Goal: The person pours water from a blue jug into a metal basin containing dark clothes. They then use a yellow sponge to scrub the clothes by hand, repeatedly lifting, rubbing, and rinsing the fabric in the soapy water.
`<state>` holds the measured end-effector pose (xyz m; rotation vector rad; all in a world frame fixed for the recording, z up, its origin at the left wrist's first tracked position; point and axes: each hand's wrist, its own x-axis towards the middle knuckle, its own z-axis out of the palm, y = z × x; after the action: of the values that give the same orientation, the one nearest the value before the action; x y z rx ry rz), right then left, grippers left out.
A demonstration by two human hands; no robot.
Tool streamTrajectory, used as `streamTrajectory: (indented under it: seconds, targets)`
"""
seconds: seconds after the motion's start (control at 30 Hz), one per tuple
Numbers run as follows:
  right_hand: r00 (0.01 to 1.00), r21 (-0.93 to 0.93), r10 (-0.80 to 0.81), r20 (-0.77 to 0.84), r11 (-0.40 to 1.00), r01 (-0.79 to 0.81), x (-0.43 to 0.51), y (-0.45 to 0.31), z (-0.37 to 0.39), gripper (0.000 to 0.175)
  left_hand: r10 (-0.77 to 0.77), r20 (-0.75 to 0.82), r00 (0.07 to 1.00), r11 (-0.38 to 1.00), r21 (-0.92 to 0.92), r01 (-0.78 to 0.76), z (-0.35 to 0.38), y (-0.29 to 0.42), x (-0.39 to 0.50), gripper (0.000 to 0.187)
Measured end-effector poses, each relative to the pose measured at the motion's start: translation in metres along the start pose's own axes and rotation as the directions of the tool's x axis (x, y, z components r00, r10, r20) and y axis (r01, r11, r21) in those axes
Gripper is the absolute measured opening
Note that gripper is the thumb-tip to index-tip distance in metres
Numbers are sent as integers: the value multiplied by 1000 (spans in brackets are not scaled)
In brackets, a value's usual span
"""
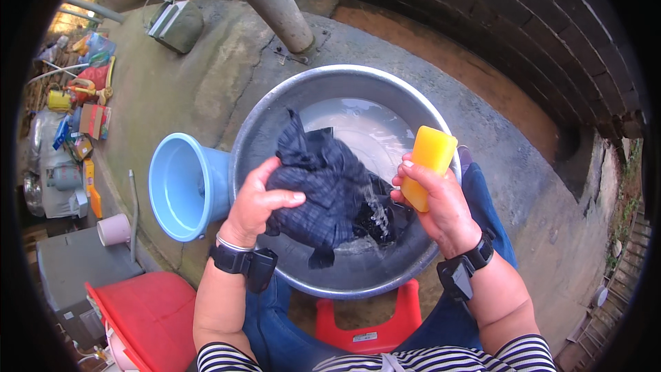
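My left hand [263,201] grips a wet, dark blue checked cloth garment [325,196], raised partly out of a wide metal basin [341,73]. Water runs off the garment's right side. Below it, more dark cloth [392,217] lies in the shallow water [361,119]. Over the basin's right rim, my right hand [439,196] holds a yellow bar of soap [431,152] upright between thumb and fingers. The soap is apart from the garment. Part of the garment is hidden behind my left fingers.
A light blue plastic bucket [206,191] lies tipped against the basin's left side. A red plastic stool [366,333] stands between my knees. Beyond the basin rises a metal post [273,5]. At lower left is a red plastic tub [150,310]; a block wall [516,26] curves behind.
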<state>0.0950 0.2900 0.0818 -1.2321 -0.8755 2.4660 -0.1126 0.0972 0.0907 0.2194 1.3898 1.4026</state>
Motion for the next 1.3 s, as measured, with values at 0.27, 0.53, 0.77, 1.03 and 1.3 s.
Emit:
streamTrajectory:
  seconds: [0.27,0.53,0.77,1.03,1.3]
  targets:
    - [999,37,-34,-36,999,35,-3,-4,-2,29,246,-196,949,897,-326,-300,-8,-18,70,35]
    - [996,45,-3,-88,999,7,-10,-8,-10,30,279,-154,948,805,576,-143,-25,-184,119,71]
    - [997,33,35,-63,999,-33,-15,-8,-10,30,-153,-243,958,-296,936,190,-19,-253,101,106]
    - [997,23,40,-63,999,-39,-13,-6,-5,29,-209,-35,977,7,999,37,-46,-293,97,32]
    - [997,-43,54,-51,997,-56,-13,-4,-2,29,-713,363,600,331,928,-168,-9,-270,42,43]
